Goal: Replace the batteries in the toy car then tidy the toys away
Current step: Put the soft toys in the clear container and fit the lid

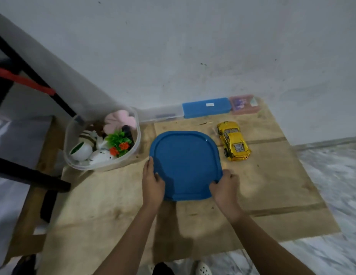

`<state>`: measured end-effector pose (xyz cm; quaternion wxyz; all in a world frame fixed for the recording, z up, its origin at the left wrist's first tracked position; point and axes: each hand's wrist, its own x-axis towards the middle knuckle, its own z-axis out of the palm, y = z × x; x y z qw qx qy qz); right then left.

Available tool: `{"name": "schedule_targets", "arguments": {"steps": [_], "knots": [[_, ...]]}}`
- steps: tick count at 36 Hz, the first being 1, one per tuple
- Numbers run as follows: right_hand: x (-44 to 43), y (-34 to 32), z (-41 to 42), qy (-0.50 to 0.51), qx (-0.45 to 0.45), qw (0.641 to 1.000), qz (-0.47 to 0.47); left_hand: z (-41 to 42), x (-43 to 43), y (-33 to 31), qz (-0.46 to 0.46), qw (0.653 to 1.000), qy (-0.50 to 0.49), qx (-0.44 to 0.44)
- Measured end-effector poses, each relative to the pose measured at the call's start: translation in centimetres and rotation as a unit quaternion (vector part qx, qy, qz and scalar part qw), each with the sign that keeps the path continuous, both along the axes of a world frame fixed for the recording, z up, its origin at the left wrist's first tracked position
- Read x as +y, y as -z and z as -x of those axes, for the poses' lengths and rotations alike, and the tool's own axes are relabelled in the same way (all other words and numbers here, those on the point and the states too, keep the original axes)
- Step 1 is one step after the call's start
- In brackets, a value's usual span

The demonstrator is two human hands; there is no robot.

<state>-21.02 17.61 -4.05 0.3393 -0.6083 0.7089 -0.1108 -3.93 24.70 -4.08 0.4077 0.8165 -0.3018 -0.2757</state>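
Gripping blue lid (185,165), both hands; box label (209,104) perhaps illegible.

Home rm: marble floor (332,171), plywood sheet (272,195), tub of soft toys (105,139).

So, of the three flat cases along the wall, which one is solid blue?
The middle case: it is opaque blue with a small white label. The left case is clear plastic, and the right case is pinkish.

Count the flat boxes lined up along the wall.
3: a clear one at the left, nearest the toy tub; a blue one in the middle; a pinkish one at the right, behind the yellow toy car. None looks hidden.
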Motion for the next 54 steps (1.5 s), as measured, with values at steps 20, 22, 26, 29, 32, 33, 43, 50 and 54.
{"name": "schedule_targets", "arguments": {"steps": [20, 22, 26, 29, 32, 33, 43, 50, 54], "knots": [[-0.3, -5.8, -11.8, -0.154, -0.152, 0.976, 0.018, -12.4, 3.3, -6.8, 0.005, 0.986, -0.064, -0.154], [-0.6, -5.8, -14.1, -0.170, -0.137, 0.976, 0.018, -14.7, 3.8, -6.3, -0.040, 0.979, -0.056, -0.191], [-1.1, -5.4, -17.9, -0.193, -0.107, 0.975, 0.026, -18.0, 4.7, -4.9, -0.130, 0.964, -0.034, -0.229], [-1.5, -6.2, -20.0, -0.207, -0.057, 0.976, 0.041, -19.1, 5.0, -4.0, -0.153, 0.962, -0.024, -0.225], [-1.9, -7.2, -21.5, -0.228, -0.005, 0.972, 0.059, -20.1, 4.7, -3.5, -0.142, 0.968, -0.030, -0.205], [-2.0, -7.4, -21.9, -0.227, 0.001, 0.972, 0.067, -20.4, 4.5, -3.5, -0.138, 0.970, -0.032, -0.199], [-2.8, -6.3, -24.4, -0.232, 0.091, 0.959, 0.136, -23.6, 2.3, -3.2, -0.091, 0.986, -0.056, -0.128], [-4.8, -6.2, -24.7, -0.345, 0.120, 0.911, 0.191, -24.6, 1.6, -3.4, -0.173, 0.965, -0.044, -0.194], [-6.2, -7.5, -26.0, -0.423, 0.077, 0.896, 0.113, -25.8, 0.3, -4.0, -0.147, 0.961, -0.013, -0.232]]}}
